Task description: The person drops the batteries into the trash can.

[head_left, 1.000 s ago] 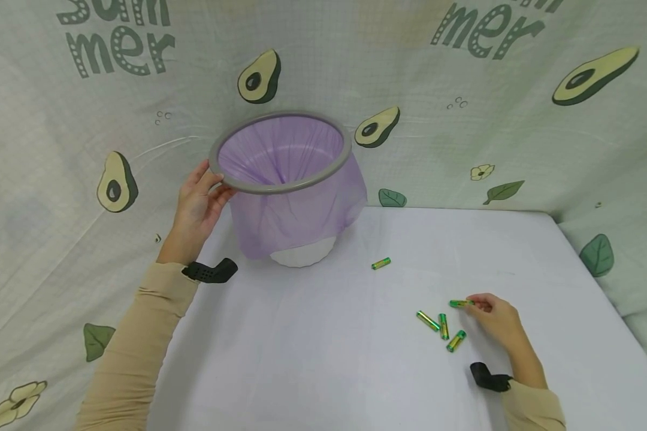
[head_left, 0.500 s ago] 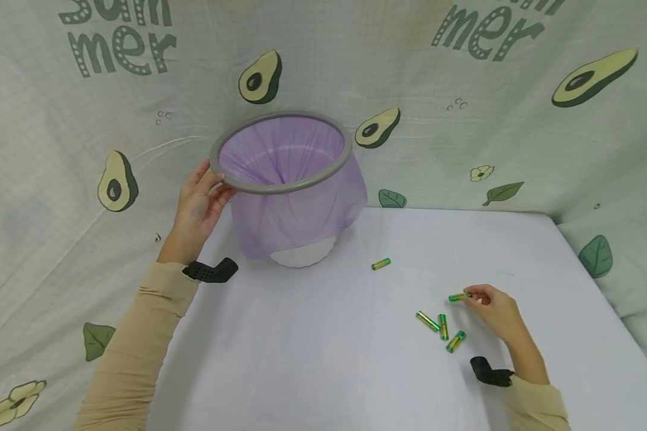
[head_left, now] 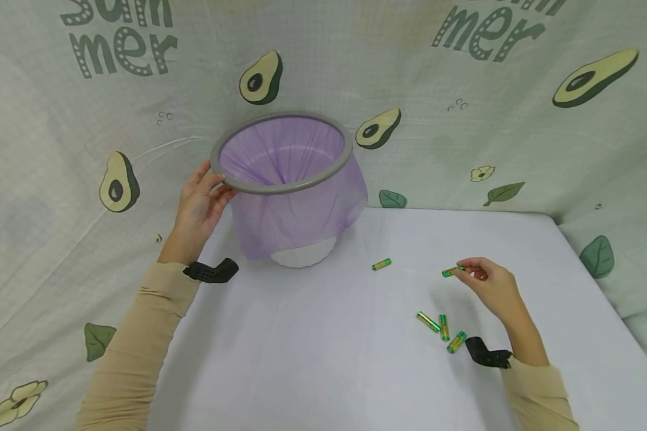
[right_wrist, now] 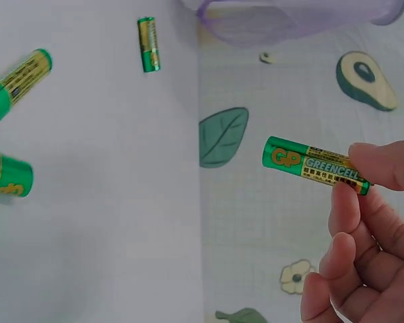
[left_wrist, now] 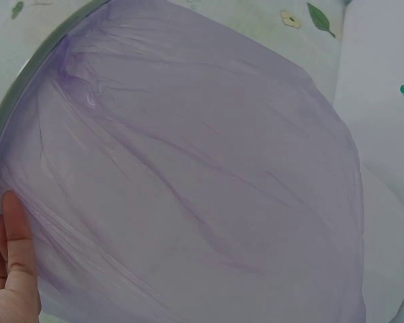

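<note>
R hand [head_left: 490, 288] pinches GP Greencell batt [right_wrist: 311, 164] right of bin [head_left: 283, 190]; L hand [head_left: 198, 200] grips bin. Prob light, stiff, slick: mid-barrel's best!

A white table [head_left: 302, 359] spreads between and below the left hand [head_left: 199, 197] and the right hand [head_left: 490, 284]. Behind both hands hangs a pale green printed cloth [head_left: 205, 78]. Left of the left hand is an avocado print [head_left: 119, 181], with green "mer" lettering [head_left: 126, 51] higher up. Beyond the right hand appear a flower print [head_left: 482, 173] and a slender leaf print [head_left: 505, 193]; to its right, a broad leaf print [head_left: 596, 256].
</note>
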### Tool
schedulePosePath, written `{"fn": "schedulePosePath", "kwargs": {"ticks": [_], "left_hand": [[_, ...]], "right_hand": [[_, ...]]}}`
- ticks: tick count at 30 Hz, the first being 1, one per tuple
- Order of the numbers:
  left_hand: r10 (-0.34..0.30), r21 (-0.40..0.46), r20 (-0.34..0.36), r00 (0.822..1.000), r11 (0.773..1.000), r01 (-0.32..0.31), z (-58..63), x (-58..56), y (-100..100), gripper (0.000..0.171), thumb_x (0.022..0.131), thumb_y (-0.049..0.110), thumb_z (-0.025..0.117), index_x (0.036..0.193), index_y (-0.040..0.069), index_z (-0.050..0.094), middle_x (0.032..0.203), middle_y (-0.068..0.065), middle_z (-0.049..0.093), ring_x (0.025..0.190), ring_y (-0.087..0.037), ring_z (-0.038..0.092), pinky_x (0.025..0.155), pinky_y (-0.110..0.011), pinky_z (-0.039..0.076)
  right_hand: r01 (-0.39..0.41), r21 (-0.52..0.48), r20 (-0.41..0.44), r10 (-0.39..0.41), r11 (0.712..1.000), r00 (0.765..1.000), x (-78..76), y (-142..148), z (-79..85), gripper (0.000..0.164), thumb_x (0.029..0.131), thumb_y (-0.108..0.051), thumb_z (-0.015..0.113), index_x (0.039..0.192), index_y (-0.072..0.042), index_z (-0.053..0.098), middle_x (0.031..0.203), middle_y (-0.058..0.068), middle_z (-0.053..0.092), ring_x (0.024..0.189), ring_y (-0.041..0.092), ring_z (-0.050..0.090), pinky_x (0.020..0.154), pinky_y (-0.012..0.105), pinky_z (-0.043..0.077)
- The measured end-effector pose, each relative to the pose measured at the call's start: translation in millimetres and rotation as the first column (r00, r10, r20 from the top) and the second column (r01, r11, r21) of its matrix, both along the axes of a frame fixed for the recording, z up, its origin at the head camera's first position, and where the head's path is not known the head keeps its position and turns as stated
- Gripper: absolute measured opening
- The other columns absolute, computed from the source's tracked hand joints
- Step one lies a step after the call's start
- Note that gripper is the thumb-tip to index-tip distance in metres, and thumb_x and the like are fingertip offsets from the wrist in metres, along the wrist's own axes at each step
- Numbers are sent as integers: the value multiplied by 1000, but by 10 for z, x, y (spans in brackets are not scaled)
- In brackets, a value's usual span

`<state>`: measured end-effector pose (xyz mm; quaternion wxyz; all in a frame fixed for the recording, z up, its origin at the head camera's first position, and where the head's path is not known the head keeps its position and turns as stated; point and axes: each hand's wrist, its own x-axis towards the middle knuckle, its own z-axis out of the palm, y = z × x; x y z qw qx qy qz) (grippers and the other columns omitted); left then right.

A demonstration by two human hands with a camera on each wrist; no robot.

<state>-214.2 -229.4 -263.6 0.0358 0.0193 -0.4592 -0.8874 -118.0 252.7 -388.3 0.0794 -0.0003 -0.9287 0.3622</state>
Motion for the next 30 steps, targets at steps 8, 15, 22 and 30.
{"fn": "schedulePosePath", "kwargs": {"ticks": [8,15,22,30], "left_hand": [[-9,18,-1,1000,1000,9,-4,0,-11,75,87,-4,57,149,16,20,123,-7,38,77,-16,55,73,-23,52],[-10,28,-6,1000,1000,10,2,1,-11,74,87,-5,56,148,15,20,120,-8,40,77,-16,56,73,-23,53],[-12,21,-1,1000,1000,12,5,4,-19,73,88,-4,56,148,16,20,125,-7,39,77,-16,56,73,-22,52],[-11,17,2,1000,1000,11,8,-4,-15,69,88,-4,55,147,14,24,126,-8,39,75,-16,56,71,-22,53]], "right_hand": [[-53,-19,-64,51,998,997,-150,-183,279,34,89,-31,62,107,-2,64,90,9,58,76,5,44,59,16,39],[-113,-35,-103,109,993,989,-294,-398,522,30,89,-30,62,105,-4,64,87,6,56,78,12,45,60,16,38],[-176,-19,-155,171,984,973,-419,-632,776,29,89,-26,63,106,-3,65,88,9,59,80,14,46,63,16,39],[-254,-58,-187,240,965,953,-567,-903,1021,25,87,-22,65,105,-4,66,87,7,58,80,15,47,66,23,40]]}}
